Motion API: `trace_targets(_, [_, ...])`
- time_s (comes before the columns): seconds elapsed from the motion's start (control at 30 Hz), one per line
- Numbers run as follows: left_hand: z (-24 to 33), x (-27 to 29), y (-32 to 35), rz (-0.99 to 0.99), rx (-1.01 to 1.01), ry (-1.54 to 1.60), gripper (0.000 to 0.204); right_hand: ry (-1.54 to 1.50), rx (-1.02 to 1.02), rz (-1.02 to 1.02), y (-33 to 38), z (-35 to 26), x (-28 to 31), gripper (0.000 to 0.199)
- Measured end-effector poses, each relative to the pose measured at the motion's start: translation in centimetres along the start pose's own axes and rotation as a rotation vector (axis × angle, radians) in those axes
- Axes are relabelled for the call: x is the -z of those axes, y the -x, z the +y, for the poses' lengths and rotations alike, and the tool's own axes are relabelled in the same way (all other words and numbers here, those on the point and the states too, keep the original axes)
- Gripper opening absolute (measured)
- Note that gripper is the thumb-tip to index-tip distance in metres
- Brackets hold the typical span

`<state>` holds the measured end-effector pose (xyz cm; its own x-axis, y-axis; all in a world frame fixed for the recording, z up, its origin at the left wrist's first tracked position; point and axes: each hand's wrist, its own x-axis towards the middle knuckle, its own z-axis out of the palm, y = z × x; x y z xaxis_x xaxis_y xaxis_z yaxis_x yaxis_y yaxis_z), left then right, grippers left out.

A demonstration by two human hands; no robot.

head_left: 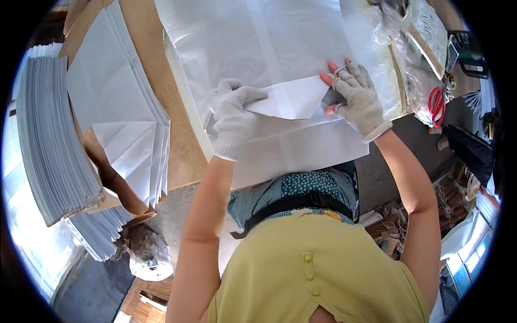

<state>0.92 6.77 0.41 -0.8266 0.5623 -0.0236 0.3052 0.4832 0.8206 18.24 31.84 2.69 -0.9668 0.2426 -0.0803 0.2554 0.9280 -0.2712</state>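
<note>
My left hand [235,119], in a white knit glove, presses flat with fingers together on the folded-up flap of a large white paper sheet [280,64] that lies spread on the brown work table [180,156] in front of me. My right hand [353,99], in a grey knit glove with open fingertips, pinches the flap's other end, where the paper forms a pointed triangular fold with a crisp crease. A stack of folded white paper [129,134] lies well to my left and red-handled scissors [437,105] to my right.
</note>
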Motion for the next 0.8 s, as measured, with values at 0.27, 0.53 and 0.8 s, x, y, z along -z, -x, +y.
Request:
trace_targets(0.27, [2.7, 1.1, 1.4, -0.268, -0.204, -0.201, 0.016, 0.034, 0.237, 0.202, -0.4, 0.2, -1.5, 0.047])
trace_targets(0.53, [0.9, 1.3, 2.2, -0.031, -0.303, -0.465, 0.043, -0.166, 0.362, 0.271, -4.2, -6.0, -2.4, 0.041])
trace_targets(0.8, [1.7, -3.7, 1.6, 0.131, -0.398, -0.593, 0.055, -0.179, 0.090, 0.395, -5.1, -8.6, -4.0, 0.039])
